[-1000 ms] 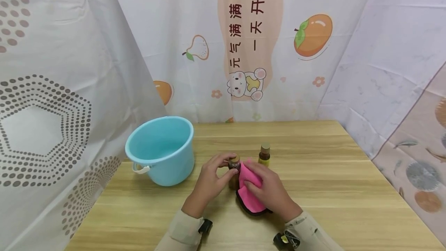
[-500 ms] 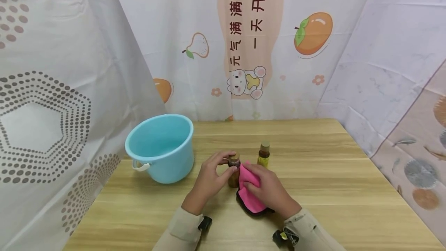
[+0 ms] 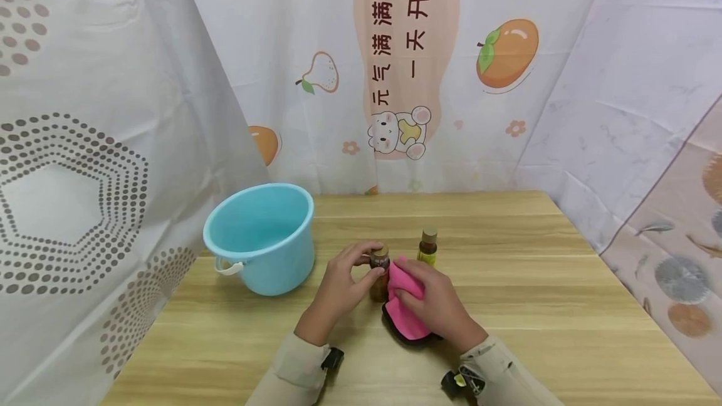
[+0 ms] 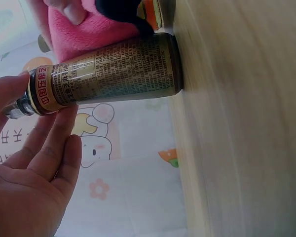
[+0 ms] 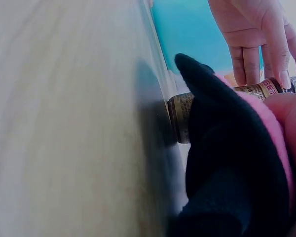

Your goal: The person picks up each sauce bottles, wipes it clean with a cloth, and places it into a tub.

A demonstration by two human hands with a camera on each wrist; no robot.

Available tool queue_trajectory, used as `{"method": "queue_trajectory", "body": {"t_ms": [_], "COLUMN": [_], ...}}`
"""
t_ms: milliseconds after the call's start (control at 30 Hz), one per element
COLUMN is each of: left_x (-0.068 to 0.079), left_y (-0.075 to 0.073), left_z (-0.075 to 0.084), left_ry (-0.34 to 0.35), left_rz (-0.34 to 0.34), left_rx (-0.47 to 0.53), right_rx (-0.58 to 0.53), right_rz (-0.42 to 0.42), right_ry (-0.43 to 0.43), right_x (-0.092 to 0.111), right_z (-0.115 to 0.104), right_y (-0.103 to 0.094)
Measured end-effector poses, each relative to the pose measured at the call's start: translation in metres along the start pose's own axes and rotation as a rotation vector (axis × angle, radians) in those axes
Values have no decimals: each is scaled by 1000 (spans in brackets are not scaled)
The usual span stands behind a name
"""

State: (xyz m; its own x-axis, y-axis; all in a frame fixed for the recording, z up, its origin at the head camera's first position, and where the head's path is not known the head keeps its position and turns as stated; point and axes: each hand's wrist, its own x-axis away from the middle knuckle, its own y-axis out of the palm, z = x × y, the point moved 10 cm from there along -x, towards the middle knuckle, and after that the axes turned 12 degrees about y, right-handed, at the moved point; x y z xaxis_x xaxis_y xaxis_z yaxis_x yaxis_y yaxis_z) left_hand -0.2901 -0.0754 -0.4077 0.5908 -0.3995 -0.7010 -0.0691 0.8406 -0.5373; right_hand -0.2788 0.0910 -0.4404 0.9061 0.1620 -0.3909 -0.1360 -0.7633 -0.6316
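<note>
My left hand (image 3: 338,287) holds a sesame oil bottle (image 4: 113,74) by its neck, thumb on one side and fingers on the other. The bottle stands upright on the wooden table, with a gold-brown printed label and a tan cap (image 3: 381,252). My right hand (image 3: 437,302) grips a bunched pink cloth (image 3: 408,321) with a black edge. In the left wrist view, the cloth lies against the bottle's side. The right wrist view shows mostly the cloth's black part (image 5: 227,163), which covers much of the bottle.
Just beyond my right hand stands a second bottle (image 3: 427,249) with a yellow label and a tan cap. A light blue bucket (image 3: 276,274) with a white handle grip stands at the left on the wooden table (image 3: 541,306). Printed curtains (image 3: 316,124) hang behind and beside the table.
The cloth's top has bunched up more under my right hand's fingers, still beside the bottle. My left hand keeps its hold at the neck.
</note>
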Motion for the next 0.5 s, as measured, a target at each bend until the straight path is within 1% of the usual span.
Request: {"method": "queue_trajectory", "body": {"t_ms": [333, 500], "left_x": [0, 1], "left_y": [1, 1], "left_z": [-2, -3], "left_ry": [-13, -10], "left_rz": [-5, -8], "left_rx": [8, -6], "right_rx": [-89, -146], "right_rz": [78, 92], "right_ry": [-88, -97], "right_x": [0, 1], "right_z": [-10, -12], "right_y": [-11, -14]}}
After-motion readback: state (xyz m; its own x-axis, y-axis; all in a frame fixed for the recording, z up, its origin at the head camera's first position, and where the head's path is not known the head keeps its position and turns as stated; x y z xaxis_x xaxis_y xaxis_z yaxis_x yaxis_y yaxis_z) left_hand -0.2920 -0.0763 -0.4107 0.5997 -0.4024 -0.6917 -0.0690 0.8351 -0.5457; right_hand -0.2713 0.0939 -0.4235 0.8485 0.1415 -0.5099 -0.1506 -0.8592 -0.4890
